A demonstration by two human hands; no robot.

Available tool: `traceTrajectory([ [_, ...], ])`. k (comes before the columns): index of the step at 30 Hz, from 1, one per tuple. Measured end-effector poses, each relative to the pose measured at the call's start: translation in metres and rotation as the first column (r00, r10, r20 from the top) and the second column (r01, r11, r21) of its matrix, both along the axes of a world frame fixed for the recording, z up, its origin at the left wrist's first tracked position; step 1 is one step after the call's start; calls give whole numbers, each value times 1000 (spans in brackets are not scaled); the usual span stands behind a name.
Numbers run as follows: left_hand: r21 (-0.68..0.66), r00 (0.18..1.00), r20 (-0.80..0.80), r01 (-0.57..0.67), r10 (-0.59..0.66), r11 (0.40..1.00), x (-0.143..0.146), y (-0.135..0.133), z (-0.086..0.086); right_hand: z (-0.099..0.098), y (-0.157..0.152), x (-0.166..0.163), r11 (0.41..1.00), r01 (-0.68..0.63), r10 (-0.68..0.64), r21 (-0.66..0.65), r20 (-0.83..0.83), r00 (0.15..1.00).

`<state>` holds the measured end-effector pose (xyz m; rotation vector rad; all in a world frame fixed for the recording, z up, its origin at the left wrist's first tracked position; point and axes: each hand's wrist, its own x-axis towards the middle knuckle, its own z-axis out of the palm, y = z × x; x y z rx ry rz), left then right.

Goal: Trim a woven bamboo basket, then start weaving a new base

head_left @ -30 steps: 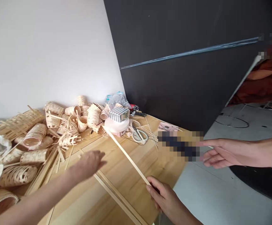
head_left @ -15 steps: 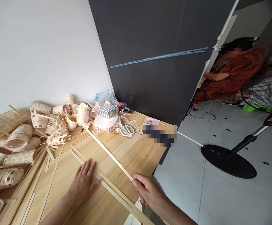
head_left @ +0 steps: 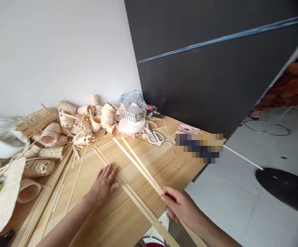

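My left hand [head_left: 104,183] lies flat, fingers spread, on the wooden table [head_left: 149,161], pressing on a pair of long bamboo strips [head_left: 135,202] that run diagonally toward the near edge. My right hand [head_left: 181,206] is at the table's near edge with its fingers pinched on the end of two other long thin bamboo strips [head_left: 135,161]. Those strips stretch away toward a pink round object [head_left: 131,126] at the back.
A heap of small woven bamboo baskets [head_left: 61,137] fills the back left. White-handled scissors [head_left: 156,136], a small striped box [head_left: 134,114] and plastic bags [head_left: 132,101] lie near the dark wall [head_left: 202,85]. A fan base [head_left: 287,187] stands on the grey floor; a person in orange sits at far right.
The strip in my right hand has come down closer to the table, beside a second strip. My left hand stays flat on the other strips. The view swung left.
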<state>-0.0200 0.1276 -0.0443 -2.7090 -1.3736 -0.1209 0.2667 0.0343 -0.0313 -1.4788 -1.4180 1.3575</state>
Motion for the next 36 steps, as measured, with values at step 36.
traceTrajectory([
  [36, -702, 80, 707, 193, 703, 685, 38, 6, 29, 12, 49, -48, 961, -81, 22, 264, 219, 975],
])
